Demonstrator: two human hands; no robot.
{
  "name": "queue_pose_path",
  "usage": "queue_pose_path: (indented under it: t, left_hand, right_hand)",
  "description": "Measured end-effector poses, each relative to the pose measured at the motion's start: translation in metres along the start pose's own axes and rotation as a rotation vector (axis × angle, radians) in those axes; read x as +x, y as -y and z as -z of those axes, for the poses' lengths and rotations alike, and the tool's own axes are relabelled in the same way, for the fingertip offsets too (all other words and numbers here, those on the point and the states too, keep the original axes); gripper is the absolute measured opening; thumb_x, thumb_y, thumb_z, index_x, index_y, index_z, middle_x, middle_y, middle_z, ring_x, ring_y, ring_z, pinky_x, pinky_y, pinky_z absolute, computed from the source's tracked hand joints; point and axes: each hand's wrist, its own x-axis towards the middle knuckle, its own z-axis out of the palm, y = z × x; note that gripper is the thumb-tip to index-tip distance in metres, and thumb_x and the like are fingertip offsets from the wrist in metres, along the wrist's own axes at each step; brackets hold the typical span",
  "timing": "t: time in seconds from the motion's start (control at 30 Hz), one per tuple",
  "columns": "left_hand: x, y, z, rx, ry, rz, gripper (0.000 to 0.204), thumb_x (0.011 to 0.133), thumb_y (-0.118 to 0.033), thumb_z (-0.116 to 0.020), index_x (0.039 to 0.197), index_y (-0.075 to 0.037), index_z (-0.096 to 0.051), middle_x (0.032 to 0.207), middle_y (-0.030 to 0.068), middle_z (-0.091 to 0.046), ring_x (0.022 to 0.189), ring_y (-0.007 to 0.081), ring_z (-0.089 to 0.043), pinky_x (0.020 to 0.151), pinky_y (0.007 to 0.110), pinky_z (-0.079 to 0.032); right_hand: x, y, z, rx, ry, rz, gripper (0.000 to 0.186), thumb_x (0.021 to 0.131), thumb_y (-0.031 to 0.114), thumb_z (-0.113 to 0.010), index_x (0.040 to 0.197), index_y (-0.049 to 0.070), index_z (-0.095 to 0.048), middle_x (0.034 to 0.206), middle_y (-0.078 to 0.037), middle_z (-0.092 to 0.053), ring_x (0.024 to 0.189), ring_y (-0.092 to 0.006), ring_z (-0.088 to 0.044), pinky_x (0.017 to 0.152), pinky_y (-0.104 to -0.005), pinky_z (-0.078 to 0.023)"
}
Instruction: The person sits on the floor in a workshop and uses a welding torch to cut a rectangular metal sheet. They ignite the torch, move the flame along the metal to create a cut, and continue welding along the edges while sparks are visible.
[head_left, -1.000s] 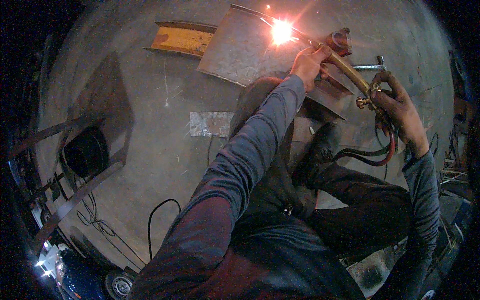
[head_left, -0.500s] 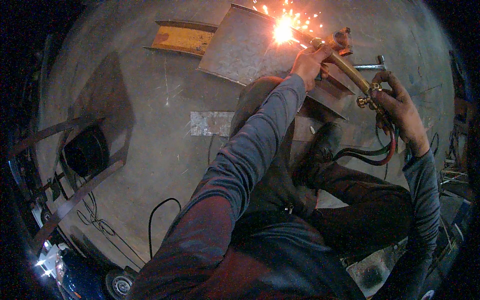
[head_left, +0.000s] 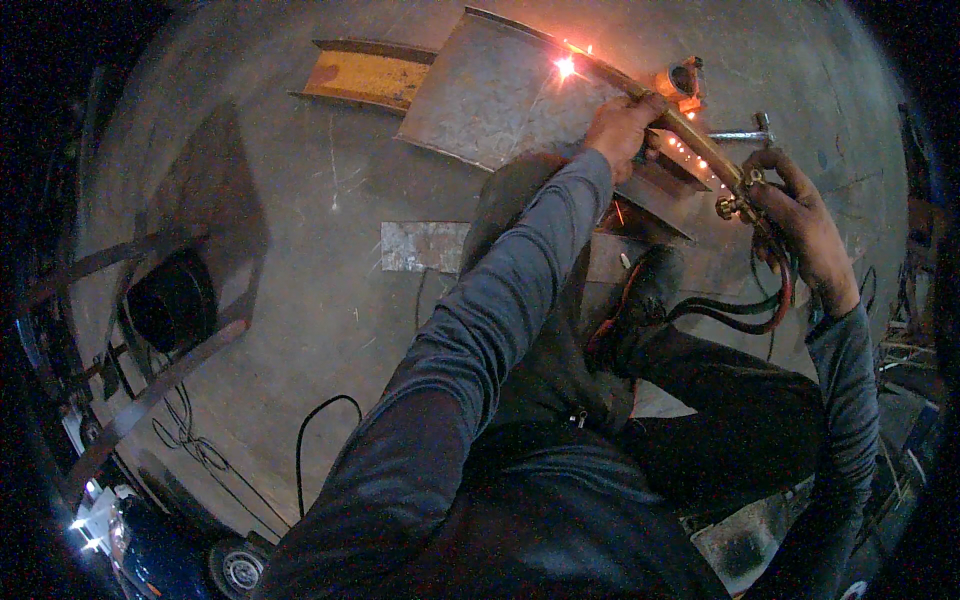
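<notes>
A brass cutting torch (head_left: 703, 147) slants across the upper right, with two hoses (head_left: 745, 312) hanging from its rear end. My left hand (head_left: 622, 135) is closed round the front of the torch tube. At the valve end, my right hand (head_left: 808, 225) grips the torch body beside its brass knobs. The torch points at a wide grey steel plate (head_left: 505, 95), where a small bright glow burns close to the plate's far edge. Orange sparks show under the torch, by the rusty steel beam (head_left: 665, 172). The torch tip is lost in the glare.
A yellow steel beam (head_left: 365, 78) lies left of the plate. Past the torch are an orange-lit clamp-like part (head_left: 685, 82) and a hammer (head_left: 745, 131). A flat metal piece (head_left: 422, 246) lies nearer me. Cables (head_left: 195, 440), a metal frame (head_left: 165, 385) and a vehicle wheel (head_left: 240, 567) are at left.
The large burst of sparks on the plate has shrunk to a small glow. Sparks now show beneath the torch and near my shoe. Both hands stay almost in place.
</notes>
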Motion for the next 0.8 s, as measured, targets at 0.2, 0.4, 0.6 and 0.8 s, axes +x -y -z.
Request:
queue_pose_path:
  t: [0.2, 0.4, 0.6, 0.8]
  left_hand:
    - [0.0027, 0.0034, 0.0029, -0.038, 0.001, -0.017, 0.027, 0.099, -0.027, -0.066, 0.098, 0.000, -0.066, 0.085, 0.0088, -0.066, 0.054, 0.0147, -0.055, 0.045, 0.031, -0.045]
    - [0.0021, 0.0024, 0.0028, -0.052, 0.018, -0.002, 0.026, 0.099, -0.025, -0.066, 0.096, 0.000, -0.065, 0.084, 0.0083, -0.065, 0.054, 0.0139, -0.054, 0.044, 0.030, -0.045]
    - [0.0023, -0.0013, 0.0026, -0.030, -0.010, 0.060, 0.023, 0.098, -0.023, -0.067, 0.097, 0.000, -0.064, 0.085, 0.0083, -0.065, 0.053, 0.0137, -0.054, 0.042, 0.028, -0.044]
    - [0.0079, 0.0034, 0.0068, -0.090, 0.038, -0.025, 0.028, 0.096, -0.027, -0.070, 0.101, 0.000, -0.066, 0.089, 0.0088, -0.068, 0.051, 0.0131, -0.055, 0.043, 0.030, -0.046]
  right_hand:
    - [-0.0006, 0.0036, -0.0021, 0.012, -0.004, -0.016, 0.030, 0.098, 0.023, -0.058, 0.126, 0.015, -0.052, 0.087, -0.005, -0.067, 0.051, -0.0097, -0.057, 0.044, -0.0231, -0.042]
    - [0.0011, 0.0000, -0.0013, 0.014, -0.008, -0.016, 0.030, 0.098, 0.022, -0.058, 0.126, 0.015, -0.051, 0.086, -0.006, -0.066, 0.049, -0.0101, -0.058, 0.041, -0.0228, -0.041]
    - [-0.0024, 0.0061, -0.0028, 0.020, -0.002, -0.034, 0.031, 0.099, 0.021, -0.059, 0.127, 0.014, -0.050, 0.086, -0.006, -0.066, 0.048, -0.0105, -0.058, 0.040, -0.0228, -0.040]
    - [-0.0015, 0.0035, -0.0040, 0.069, -0.040, -0.065, 0.029, 0.100, 0.019, -0.058, 0.127, 0.013, -0.049, 0.083, -0.005, -0.065, 0.047, -0.0102, -0.057, 0.039, -0.0221, -0.041]
